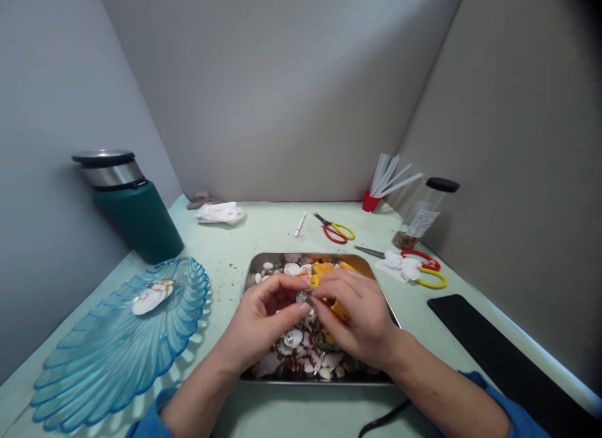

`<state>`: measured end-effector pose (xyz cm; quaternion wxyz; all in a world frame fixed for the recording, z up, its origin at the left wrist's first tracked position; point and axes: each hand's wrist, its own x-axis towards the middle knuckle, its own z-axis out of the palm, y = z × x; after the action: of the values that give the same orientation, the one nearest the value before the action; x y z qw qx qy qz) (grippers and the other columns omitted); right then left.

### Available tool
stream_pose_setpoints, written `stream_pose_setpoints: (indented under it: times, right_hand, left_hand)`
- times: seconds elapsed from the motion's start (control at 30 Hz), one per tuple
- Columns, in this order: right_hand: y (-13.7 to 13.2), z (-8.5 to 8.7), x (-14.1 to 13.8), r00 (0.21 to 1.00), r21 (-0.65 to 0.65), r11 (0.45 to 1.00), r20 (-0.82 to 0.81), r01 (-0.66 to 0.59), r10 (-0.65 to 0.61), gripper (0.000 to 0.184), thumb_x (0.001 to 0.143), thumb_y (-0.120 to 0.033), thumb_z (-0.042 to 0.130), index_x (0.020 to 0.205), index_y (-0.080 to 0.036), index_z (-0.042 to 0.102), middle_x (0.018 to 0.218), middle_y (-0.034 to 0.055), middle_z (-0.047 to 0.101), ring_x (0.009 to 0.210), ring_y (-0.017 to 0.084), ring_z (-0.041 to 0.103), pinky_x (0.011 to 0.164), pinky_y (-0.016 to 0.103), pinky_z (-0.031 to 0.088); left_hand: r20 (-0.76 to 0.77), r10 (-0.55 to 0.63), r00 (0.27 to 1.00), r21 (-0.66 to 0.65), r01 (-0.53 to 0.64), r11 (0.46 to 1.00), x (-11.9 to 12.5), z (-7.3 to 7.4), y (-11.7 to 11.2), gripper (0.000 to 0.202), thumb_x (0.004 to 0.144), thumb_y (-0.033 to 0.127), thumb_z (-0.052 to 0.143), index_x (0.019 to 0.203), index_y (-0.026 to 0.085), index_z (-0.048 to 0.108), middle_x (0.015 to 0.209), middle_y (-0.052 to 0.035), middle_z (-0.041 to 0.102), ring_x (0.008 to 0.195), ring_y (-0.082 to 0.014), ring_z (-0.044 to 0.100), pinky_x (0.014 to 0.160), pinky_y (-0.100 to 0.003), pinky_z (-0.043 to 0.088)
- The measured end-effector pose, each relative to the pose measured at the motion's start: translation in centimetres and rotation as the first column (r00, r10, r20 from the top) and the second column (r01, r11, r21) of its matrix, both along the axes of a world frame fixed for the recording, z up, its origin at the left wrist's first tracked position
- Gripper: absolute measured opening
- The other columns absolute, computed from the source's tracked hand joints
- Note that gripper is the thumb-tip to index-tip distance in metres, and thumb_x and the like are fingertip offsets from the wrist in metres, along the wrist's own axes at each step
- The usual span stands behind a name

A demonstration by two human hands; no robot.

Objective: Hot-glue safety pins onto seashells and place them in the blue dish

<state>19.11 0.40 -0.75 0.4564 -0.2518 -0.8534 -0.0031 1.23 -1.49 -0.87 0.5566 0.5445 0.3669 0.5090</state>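
A metal tray (pixel 254 270) full of several small shells, white, pink and orange, sits in front of me. Over it my left hand (pixel 263 322) and my right hand (pixel 355 315) meet, fingers pinched together on a small shell (pixel 305 298) between the fingertips. The right hand also seems to cover a yellow piece, mostly hidden. A blue shell-shaped glass dish (pixel 117 350) lies to the left, with a white shell (pixel 149 298) in it.
A green flask (pixel 134 209) stands at back left beside a crumpled white tissue (pixel 219 213). Behind the tray lie a pen (pixel 300 224) and scissors (pixel 336 229); right, more scissors (pixel 423 268), a jar (pixel 426 213), a red cup of sticks (pixel 374 196), a black pad (pixel 493 350).
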Motion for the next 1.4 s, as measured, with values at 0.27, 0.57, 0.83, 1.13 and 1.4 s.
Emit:
stream_pose_setpoints:
  times: [0.27, 0.57, 0.83, 1.13, 1.4]
  right_hand:
    - [-0.01, 0.09, -0.04, 1.000, 0.012, 1.000, 0.026, 0.005, -0.005, 0.008, 0.085, -0.014, 0.052, 0.086, -0.018, 0.059, 0.082, 0.0055, 0.065, 0.076, 0.017, 0.061, 0.066, 0.029, 0.048]
    - [0.09, 0.09, -0.05, 0.999, -0.029, 0.999, -0.023, -0.040, 0.040, 0.006, 0.085, -0.013, 0.055, 0.087, -0.017, 0.059, 0.080, 0.0065, 0.065, 0.074, 0.017, 0.061, 0.067, 0.031, 0.049]
    - [0.02, 0.19, -0.12, 0.998, -0.029, 0.998, -0.036, -0.048, 0.047, 0.007, 0.084, -0.012, 0.055, 0.086, -0.017, 0.059, 0.080, 0.0064, 0.066, 0.074, 0.018, 0.061, 0.066, 0.031, 0.049]
    - [0.27, -0.08, -0.02, 0.998, -0.034, 0.998, -0.030, -0.050, 0.049, 0.009, 0.083, -0.010, 0.057, 0.088, -0.017, 0.058, 0.082, 0.0067, 0.065, 0.076, 0.018, 0.060, 0.068, 0.030, 0.048]
    - [0.33, -0.23, 0.00, 0.998, -0.038, 0.998, -0.033, -0.055, 0.054, 0.011, 0.083, -0.012, 0.059, 0.093, -0.017, 0.056, 0.083, 0.0071, 0.066, 0.077, 0.018, 0.061, 0.070, 0.031, 0.048]
  left_hand:
    - [-0.047, 0.037, 0.998, 0.044, -0.035, 0.998, 0.11, 0.68, -0.21, 0.012, 0.076, 0.022, 0.067, 0.088, 0.019, 0.069, 0.092, -0.0040, 0.070, 0.090, -0.0187, 0.063, 0.083, -0.027, 0.048]
    - [-0.038, 0.036, 0.999, 0.080, -0.033, 0.996, -0.08, 0.45, -0.18, 0.009, 0.078, 0.020, 0.066, 0.087, 0.020, 0.069, 0.092, -0.0024, 0.070, 0.091, -0.0164, 0.062, 0.083, -0.024, 0.047]
    - [-0.034, 0.032, 0.999, 0.104, -0.028, 0.994, -0.18, 0.49, -0.10, 0.009, 0.078, 0.019, 0.066, 0.086, 0.020, 0.070, 0.093, -0.0027, 0.070, 0.093, -0.0166, 0.062, 0.086, -0.025, 0.047]
    - [-0.026, 0.011, 1.000, 0.093, -0.009, 0.996, -0.21, -0.05, 0.01, 0.018, 0.077, 0.018, 0.068, 0.095, 0.022, 0.067, 0.098, -0.0008, 0.068, 0.095, -0.0148, 0.060, 0.086, -0.023, 0.046]
    - [-0.032, 0.044, 0.998, 0.075, -0.042, 0.996, -0.17, -0.13, 0.15, 0.013, 0.082, 0.022, 0.062, 0.094, 0.022, 0.067, 0.098, -0.0008, 0.068, 0.096, -0.0148, 0.059, 0.086, -0.023, 0.043]
